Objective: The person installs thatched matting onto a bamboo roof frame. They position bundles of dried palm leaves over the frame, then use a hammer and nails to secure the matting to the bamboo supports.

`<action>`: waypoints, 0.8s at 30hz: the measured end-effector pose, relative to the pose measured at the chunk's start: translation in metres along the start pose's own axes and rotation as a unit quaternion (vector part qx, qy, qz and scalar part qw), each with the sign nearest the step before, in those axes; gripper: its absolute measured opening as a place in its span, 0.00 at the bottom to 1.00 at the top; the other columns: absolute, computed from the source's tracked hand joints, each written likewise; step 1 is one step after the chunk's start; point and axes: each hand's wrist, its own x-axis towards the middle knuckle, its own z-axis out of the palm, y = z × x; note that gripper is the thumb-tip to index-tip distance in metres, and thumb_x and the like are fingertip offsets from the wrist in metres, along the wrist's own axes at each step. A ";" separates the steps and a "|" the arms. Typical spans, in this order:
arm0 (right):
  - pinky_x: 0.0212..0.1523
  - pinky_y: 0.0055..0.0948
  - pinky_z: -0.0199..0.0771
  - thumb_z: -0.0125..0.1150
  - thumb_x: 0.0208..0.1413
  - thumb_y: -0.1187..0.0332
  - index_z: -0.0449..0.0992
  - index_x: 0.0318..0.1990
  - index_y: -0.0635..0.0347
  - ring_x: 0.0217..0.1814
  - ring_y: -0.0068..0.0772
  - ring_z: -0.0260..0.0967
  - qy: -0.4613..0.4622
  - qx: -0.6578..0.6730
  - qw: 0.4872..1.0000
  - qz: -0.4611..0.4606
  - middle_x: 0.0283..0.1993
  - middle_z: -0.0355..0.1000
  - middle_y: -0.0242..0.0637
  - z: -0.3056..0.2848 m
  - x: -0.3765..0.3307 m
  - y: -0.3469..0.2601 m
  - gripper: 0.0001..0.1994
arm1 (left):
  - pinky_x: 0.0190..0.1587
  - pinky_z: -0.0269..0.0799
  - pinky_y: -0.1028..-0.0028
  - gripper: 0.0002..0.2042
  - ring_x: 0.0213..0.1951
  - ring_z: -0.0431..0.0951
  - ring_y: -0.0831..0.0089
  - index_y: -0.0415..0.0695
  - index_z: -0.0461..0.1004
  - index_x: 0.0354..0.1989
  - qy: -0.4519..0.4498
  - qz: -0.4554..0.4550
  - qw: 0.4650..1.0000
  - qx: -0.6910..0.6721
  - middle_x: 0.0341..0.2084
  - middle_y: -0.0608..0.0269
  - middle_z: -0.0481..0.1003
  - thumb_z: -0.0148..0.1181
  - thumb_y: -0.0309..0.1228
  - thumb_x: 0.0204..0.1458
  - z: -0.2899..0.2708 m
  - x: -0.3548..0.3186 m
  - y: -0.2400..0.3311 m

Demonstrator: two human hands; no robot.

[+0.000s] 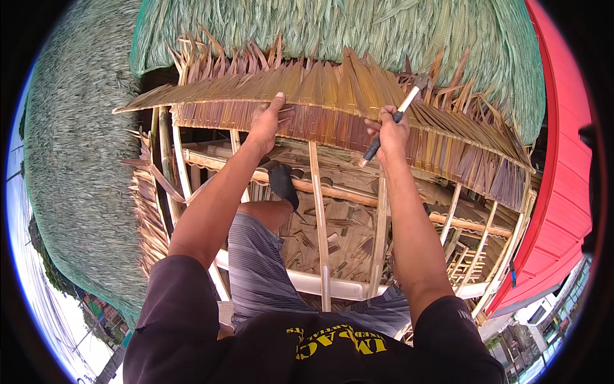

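A long thatch panel (307, 86) of dried brown palm leaves lies across the roof frame, over a second, reddish-brown leaf panel (320, 126). My left hand (270, 123) pinches the upper panel's lower edge, thumb on top and fingers beneath. To the right, my right hand (391, 133) is closed around a hammer (407, 99) with a white shaft and black grip. Its head points up and away, resting near the leaves. The right fingertips are close to the panel's edge; whether they touch it I cannot tell.
Wooden rafters (320, 224) and a horizontal bamboo pole (345, 194) leave open gaps over a leaf-littered wooden surface (345, 240) below. My dark-shod foot (283, 184) is at the pole. Green-netted thatch (358, 32) rises beyond, grey thatch (83, 160) stands left, a red metal roof (563, 166) right.
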 end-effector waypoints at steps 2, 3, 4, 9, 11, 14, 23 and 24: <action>0.23 0.27 0.74 0.56 0.66 0.71 0.68 0.45 0.55 0.28 0.30 0.79 -0.009 0.010 1.000 0.013 0.36 0.71 0.34 -0.010 -0.011 0.028 0.05 | 0.54 0.75 0.66 0.25 0.52 0.78 0.64 0.38 0.66 0.55 -0.022 0.040 0.999 0.025 0.52 0.53 0.74 0.62 0.46 0.62 -0.016 -0.003 -0.016; 0.23 0.27 0.74 0.56 0.66 0.71 0.68 0.45 0.55 0.27 0.30 0.78 -0.010 0.020 1.000 0.012 0.36 0.71 0.34 -0.016 -0.025 0.043 0.05 | 0.53 0.75 0.66 0.24 0.52 0.79 0.64 0.38 0.66 0.54 -0.009 0.035 0.999 0.025 0.51 0.53 0.74 0.62 0.46 0.62 -0.024 -0.012 -0.024; 0.23 0.27 0.75 0.56 0.66 0.71 0.68 0.46 0.55 0.27 0.30 0.78 -0.014 0.032 0.999 0.009 0.35 0.71 0.34 -0.021 -0.041 0.058 0.05 | 0.53 0.75 0.66 0.24 0.52 0.79 0.64 0.38 0.66 0.54 -0.009 0.047 0.999 0.019 0.50 0.52 0.75 0.63 0.45 0.62 -0.032 -0.024 -0.032; 0.18 0.26 0.74 0.56 0.65 0.75 0.67 0.45 0.60 0.22 0.31 0.74 0.033 0.110 0.993 -0.001 0.32 0.70 0.36 -0.052 -0.159 0.103 0.05 | 0.51 0.76 0.67 0.24 0.49 0.81 0.67 0.38 0.70 0.57 -0.086 0.046 0.994 0.057 0.48 0.57 0.79 0.59 0.47 0.65 -0.084 -0.156 -0.051; 0.19 0.28 0.76 0.56 0.64 0.75 0.67 0.45 0.59 0.24 0.33 0.76 0.026 0.131 0.991 -0.006 0.34 0.70 0.38 -0.053 -0.192 0.100 0.06 | 0.52 0.75 0.69 0.25 0.48 0.81 0.70 0.40 0.72 0.61 -0.163 0.028 0.949 0.269 0.47 0.59 0.80 0.56 0.47 0.66 -0.117 -0.219 -0.034; 0.20 0.28 0.77 0.55 0.64 0.75 0.66 0.47 0.59 0.25 0.34 0.76 0.026 0.131 0.991 -0.019 0.35 0.70 0.40 -0.036 -0.228 0.099 0.07 | 0.44 0.79 0.70 0.16 0.41 0.83 0.71 0.38 0.80 0.48 -0.193 0.118 0.858 0.461 0.37 0.59 0.83 0.56 0.39 0.65 -0.167 -0.304 -0.006; 0.23 0.27 0.79 0.55 0.66 0.74 0.66 0.45 0.62 0.28 0.36 0.78 -0.057 0.075 0.993 -0.072 0.37 0.70 0.41 0.019 -0.339 0.149 0.05 | 0.42 0.80 0.61 0.11 0.39 0.85 0.59 0.39 0.80 0.42 -0.248 0.041 0.608 0.753 0.37 0.50 0.83 0.55 0.26 0.53 -0.312 -0.528 -0.157; 0.22 0.26 0.80 0.55 0.66 0.74 0.66 0.46 0.62 0.28 0.36 0.78 -0.060 0.066 0.993 -0.078 0.37 0.70 0.41 0.021 -0.347 0.155 0.06 | 0.42 0.80 0.59 0.12 0.40 0.84 0.55 0.39 0.77 0.46 -0.179 0.117 0.616 0.758 0.40 0.48 0.80 0.54 0.26 0.55 -0.313 -0.531 -0.188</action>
